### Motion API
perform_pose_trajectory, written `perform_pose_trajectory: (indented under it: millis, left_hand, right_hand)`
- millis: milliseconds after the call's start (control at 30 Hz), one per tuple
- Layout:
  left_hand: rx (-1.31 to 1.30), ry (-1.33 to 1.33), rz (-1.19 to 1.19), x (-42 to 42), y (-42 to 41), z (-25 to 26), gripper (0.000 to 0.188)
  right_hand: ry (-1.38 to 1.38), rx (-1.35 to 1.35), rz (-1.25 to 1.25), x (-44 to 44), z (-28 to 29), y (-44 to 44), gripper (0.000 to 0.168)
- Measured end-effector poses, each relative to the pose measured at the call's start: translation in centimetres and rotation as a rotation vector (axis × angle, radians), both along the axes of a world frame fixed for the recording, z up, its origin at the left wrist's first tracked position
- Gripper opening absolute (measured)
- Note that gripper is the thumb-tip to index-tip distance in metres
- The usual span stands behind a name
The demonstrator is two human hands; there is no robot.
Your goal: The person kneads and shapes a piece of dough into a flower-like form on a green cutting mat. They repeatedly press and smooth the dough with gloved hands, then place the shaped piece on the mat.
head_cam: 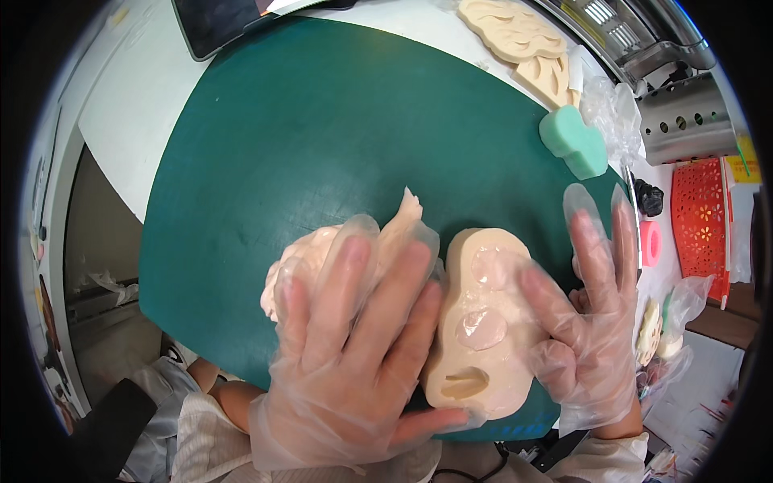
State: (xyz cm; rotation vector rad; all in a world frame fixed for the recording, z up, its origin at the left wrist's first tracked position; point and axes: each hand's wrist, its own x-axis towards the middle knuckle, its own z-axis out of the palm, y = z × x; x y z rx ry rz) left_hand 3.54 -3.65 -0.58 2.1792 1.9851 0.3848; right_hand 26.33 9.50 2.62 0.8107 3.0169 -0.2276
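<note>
A cream-coloured mould (465,290) lies on the green cutting mat (326,121). Smooth pale pink material fills two of its cavities, while the lowest cavity shows a hollow. My left hand (362,344), in a clear plastic glove, lies over a lump of pale pink dough-like material (311,247), its thumb at the mould's lower edge. A pointed strip of the same stuff sticks up beyond its fingers. My right hand (580,326), gloved likewise, is at the mould's right side, index finger bent over the upper filled cavity, other fingers raised.
A mint-green mould (574,142), more cream moulds (513,30) and crumpled clear plastic (610,115) lie at the upper right. Beyond them are a perforated metal holder (688,121) and a red perforated basket (697,223). A dark-screened device (214,24) stands at the upper left.
</note>
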Motion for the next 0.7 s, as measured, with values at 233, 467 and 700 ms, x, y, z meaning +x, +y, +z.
perform_pose_trajectory:
  millis: [233,467,700]
  left_hand:
    - [-0.028,0.033,0.01,0.4,0.0,0.2,0.095]
    - [-0.035,-0.094,0.042,0.2,0.0,0.4,0.082]
    - [0.003,-0.057,0.016,0.1,0.1,0.3,0.086]
  right_hand:
    - [0.017,-0.046,0.122,-0.5,-0.4,-1.2,0.057]
    - [0.066,0.007,-0.002,-0.6,-0.4,-0.6,0.063]
    - [0.049,-0.123,0.117,-1.4,-0.6,-0.9,0.062]
